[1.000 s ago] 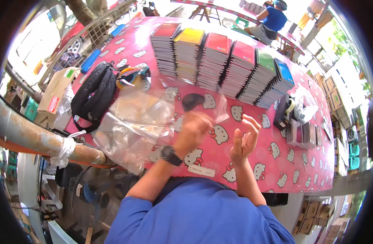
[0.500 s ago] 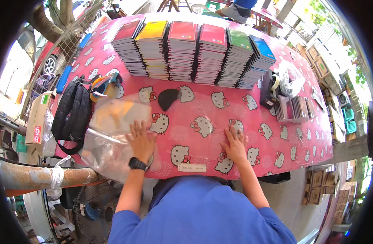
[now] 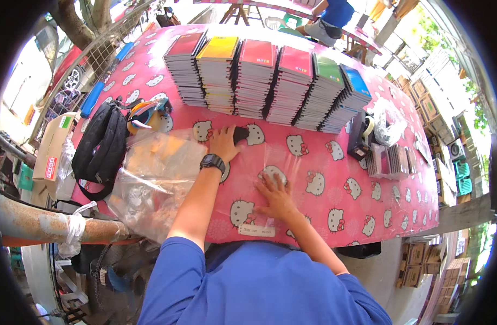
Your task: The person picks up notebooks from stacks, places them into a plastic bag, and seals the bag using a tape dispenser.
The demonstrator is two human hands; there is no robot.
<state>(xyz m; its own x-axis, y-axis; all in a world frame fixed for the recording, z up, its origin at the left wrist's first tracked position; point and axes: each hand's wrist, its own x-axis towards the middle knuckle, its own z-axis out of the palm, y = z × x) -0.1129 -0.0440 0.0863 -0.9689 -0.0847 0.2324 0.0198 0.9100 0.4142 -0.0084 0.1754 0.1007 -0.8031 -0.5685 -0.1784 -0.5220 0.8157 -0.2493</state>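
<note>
My left hand (image 3: 223, 145), with a dark watch on its wrist, is closed over a black rounded piece (image 3: 240, 134) on the table; its fingers hide most of it, and what it is cannot be made out. My right hand (image 3: 275, 199) rests with fingers spread on a clear plastic sheet or bag (image 3: 281, 157) lying flat on the pink cat-print tablecloth (image 3: 319, 211). Left of my left forearm lies a pile of clear plastic bags (image 3: 151, 189). A small white printed strip (image 3: 256, 231) lies at the near table edge.
Tall stacks of spiral notebooks (image 3: 254, 76) line the far side. A tape dispenser (image 3: 358, 135), crumpled plastic (image 3: 388, 127) and small wrapped packs (image 3: 389, 161) stand right. A black bag (image 3: 101, 143) and carton (image 3: 53, 143) are left. Another person (image 3: 332, 19) is beyond.
My left hand has moved away from the plastic bags, forward and right, onto the black piece. My right hand has slid left across the clear plastic. The view has shifted slightly.
</note>
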